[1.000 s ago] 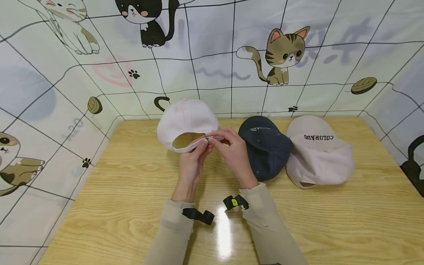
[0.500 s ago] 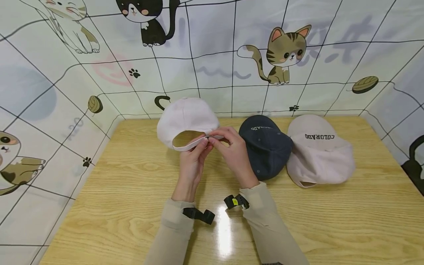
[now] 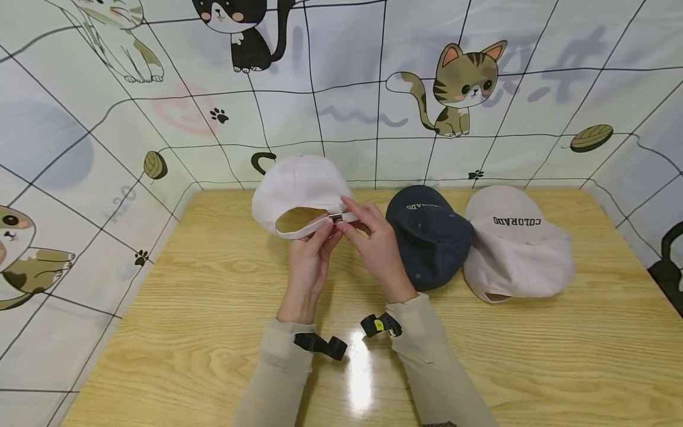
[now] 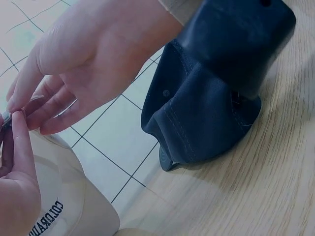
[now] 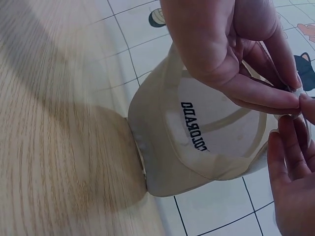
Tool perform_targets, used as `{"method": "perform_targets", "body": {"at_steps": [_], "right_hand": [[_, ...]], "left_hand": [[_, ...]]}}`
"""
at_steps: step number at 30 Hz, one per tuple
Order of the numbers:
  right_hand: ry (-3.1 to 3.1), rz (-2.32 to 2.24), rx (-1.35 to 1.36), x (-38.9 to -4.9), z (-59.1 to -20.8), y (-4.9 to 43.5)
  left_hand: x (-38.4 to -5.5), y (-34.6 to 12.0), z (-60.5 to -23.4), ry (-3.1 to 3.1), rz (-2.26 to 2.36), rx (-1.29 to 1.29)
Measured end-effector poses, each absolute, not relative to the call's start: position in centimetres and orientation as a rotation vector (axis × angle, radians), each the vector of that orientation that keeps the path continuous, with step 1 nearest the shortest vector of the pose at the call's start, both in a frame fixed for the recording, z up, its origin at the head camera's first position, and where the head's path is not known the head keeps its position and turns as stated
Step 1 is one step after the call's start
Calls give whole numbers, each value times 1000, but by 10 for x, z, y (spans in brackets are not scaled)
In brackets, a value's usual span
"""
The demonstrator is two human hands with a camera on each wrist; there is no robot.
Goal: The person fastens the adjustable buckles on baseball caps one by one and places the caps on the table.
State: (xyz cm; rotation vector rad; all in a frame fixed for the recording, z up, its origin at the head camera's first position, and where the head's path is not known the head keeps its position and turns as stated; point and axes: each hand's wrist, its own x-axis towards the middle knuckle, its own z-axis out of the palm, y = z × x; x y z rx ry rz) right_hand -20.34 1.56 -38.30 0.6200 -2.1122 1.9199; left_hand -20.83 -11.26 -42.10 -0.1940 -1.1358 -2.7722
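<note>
A pale cap [image 3: 301,185] is held up at the back of the table, its rear opening towards me. Its strap [image 3: 297,232] runs through a small dark metal buckle [image 3: 335,217]. With thumb and fingers, my left hand [image 3: 310,258] pinches the strap at the buckle's left side. My right hand [image 3: 377,246] holds the strap just right of the buckle, its index finger raised against the cap's edge. Lettering [image 5: 194,127] shows inside the crown in the right wrist view. Fingers partly cover the buckle in both wrist views.
A navy cap [image 3: 432,240] lies right beside my right hand. Farther right, overlapping it, is another pale cap [image 3: 514,255] with COLORADO lettering. The wooden table [image 3: 203,332] ends at a cat-print cloth backdrop [image 3: 347,112].
My right index finger has moved up off the buckle to the cap's edge. More of the dark buckle and strap now shows between my hands. Both other caps stay put.
</note>
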Motion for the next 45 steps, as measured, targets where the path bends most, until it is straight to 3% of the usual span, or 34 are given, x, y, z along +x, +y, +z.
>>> {"method": "perform_targets", "body": {"at_steps": [5,13,18,26,36,45], "right_hand": [[-2110,1927,568,-205,-383,15],[-2117,2105,259,-209,-386,12],[-2079,2343,179,-220,-406,11],[-1846,2554,304,-247,-460,3],[-1108,3135,166,-221,-423,-8],[-1016,3145,46,-222,-422,-7]], "left_hand": [[-209,-113,-421,-1138,-2765,-199],[-209,-111,-422,-1181,-2741,-195],[-208,-112,-421,-1191,-2728,-193],[-207,-112,-419,-1218,-2685,-131],[-209,-111,-422,-1346,-2609,-49],[-208,-110,-416,-1547,-2474,-14]]}}
